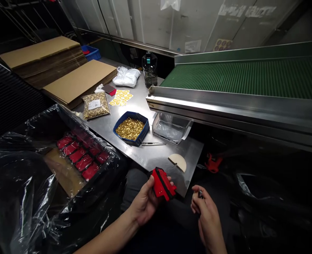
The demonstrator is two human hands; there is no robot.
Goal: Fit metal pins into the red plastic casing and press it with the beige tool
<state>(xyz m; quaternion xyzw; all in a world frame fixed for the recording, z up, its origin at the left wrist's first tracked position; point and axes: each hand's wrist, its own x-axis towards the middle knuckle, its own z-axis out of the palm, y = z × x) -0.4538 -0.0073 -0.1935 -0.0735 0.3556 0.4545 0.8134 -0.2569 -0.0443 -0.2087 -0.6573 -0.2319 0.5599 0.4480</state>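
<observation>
My left hand is closed around a red plastic part with a black strip, held tilted just off the table's near corner. To its right, my right hand is curled, with a small dark shiny piece between its fingers that is too small to name. A pale half-round disc lies on the table just beyond the red part. Farther back stands a blue tray full of small brass-coloured pieces, with a thin metal tool like tweezers beside it.
A green ribbed conveyor with a metal side rail runs along the right. A clear bin sits beneath it. At left, a plastic-lined box holds several red parts. Cardboard stacks, a bag of brass pieces and a bottle stand behind.
</observation>
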